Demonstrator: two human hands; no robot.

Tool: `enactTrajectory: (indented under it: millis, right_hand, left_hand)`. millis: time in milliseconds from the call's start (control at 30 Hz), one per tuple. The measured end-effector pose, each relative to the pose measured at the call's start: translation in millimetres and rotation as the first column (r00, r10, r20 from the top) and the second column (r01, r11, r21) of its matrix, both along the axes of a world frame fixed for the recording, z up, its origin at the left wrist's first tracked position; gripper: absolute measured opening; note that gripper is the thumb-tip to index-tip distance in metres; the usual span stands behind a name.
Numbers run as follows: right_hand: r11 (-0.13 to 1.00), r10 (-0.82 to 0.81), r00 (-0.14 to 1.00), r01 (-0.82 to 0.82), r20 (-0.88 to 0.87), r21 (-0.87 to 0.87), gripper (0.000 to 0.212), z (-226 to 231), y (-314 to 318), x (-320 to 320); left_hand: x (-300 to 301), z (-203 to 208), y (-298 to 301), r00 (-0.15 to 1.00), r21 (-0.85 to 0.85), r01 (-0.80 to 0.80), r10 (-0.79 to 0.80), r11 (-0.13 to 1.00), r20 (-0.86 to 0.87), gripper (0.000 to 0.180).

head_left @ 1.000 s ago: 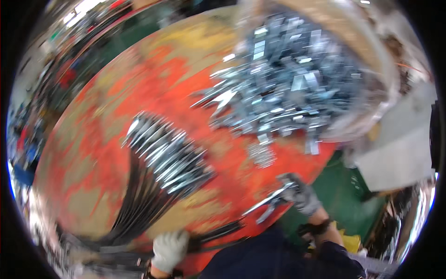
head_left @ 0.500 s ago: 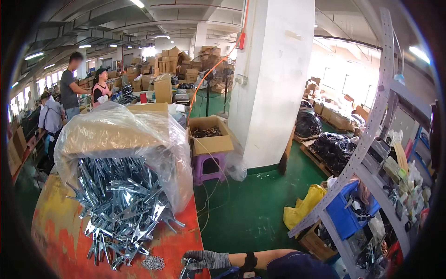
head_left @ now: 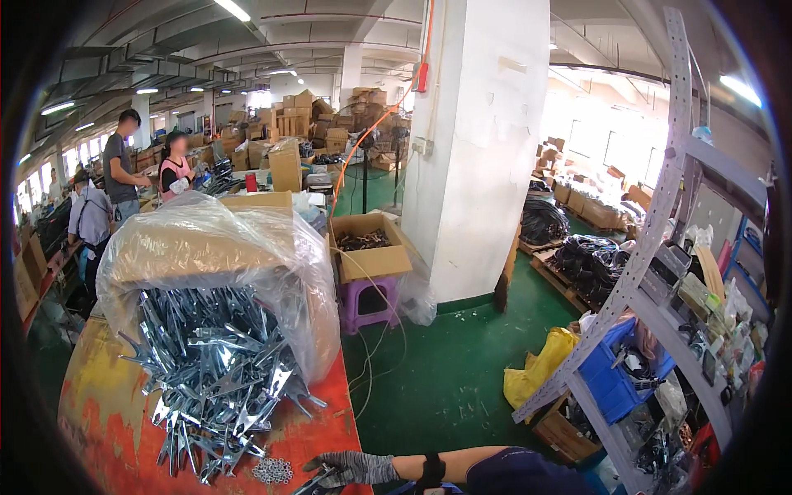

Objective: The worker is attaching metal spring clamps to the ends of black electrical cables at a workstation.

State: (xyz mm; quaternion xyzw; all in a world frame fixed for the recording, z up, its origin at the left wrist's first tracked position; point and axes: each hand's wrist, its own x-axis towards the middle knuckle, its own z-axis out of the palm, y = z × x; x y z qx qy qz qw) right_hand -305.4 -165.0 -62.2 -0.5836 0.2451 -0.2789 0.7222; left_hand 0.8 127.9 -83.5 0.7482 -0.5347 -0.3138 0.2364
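In a striped grey work glove, my right hand (head_left: 353, 468) is at the table's front edge, fingers curled round a shiny metal spring clip (head_left: 320, 478) cut off by the lower border. Beside it on the table lies a small heap of metal nuts (head_left: 273, 471). To the left, a big pile of silver metal spring clips (head_left: 219, 363) spills from a carton (head_left: 194, 239) tipped on its side and lined with clear plastic. My left hand is out of view.
Under the pile is a worn red and yellow table (head_left: 107, 396). Beyond it, a carton (head_left: 375, 257) stands on a purple stool (head_left: 367, 304), near a white pillar (head_left: 483, 148). On the right leans a metal shelf (head_left: 615, 305). Several people stand at the far left.
My right hand has moved a little to the left, nearer the nuts, with the clip in it. The view has shifted slightly.
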Motion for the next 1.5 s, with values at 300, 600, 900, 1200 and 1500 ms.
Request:
enactTrajectory:
  millis: [300,600,900,1200,1500]
  right_hand:
    - [0.929,0.002,0.980,-0.075,0.197,0.361,0.054,35.6,22.2,7.0]
    - [0.797,-0.079,0.981,-0.045,0.177,0.603,0.051,48.4,17.8,6.6]
    - [0.909,0.370,0.893,-0.405,-0.255,-0.102,0.038,86.1,7.9,46.9]
    - [0.855,0.445,0.890,-0.454,-0.095,-0.249,0.031,75.9,27.9,66.4]
    - [0.637,0.623,0.762,-0.627,-0.180,-0.448,0.027,82.2,31.2,89.6]
  left_hand:
    - [-45.5,98.1,-39.1,0.982,-0.079,-0.183,0.178,0.980,-0.068,0.031]
    - [-59.1,121.2,-54.4,0.959,-0.072,-0.282,0.282,0.957,-0.007,0.023]
    - [-38.0,130.3,-53.8,0.954,0.155,-0.153,0.187,0.976,-0.234,0.029]
    - [-49.7,139.3,-46.1,0.949,0.263,-0.225,0.272,0.938,-0.157,0.022]
    - [-51.4,127.1,-25.2,0.934,0.116,-0.126,0.157,0.985,-0.322,0.022]
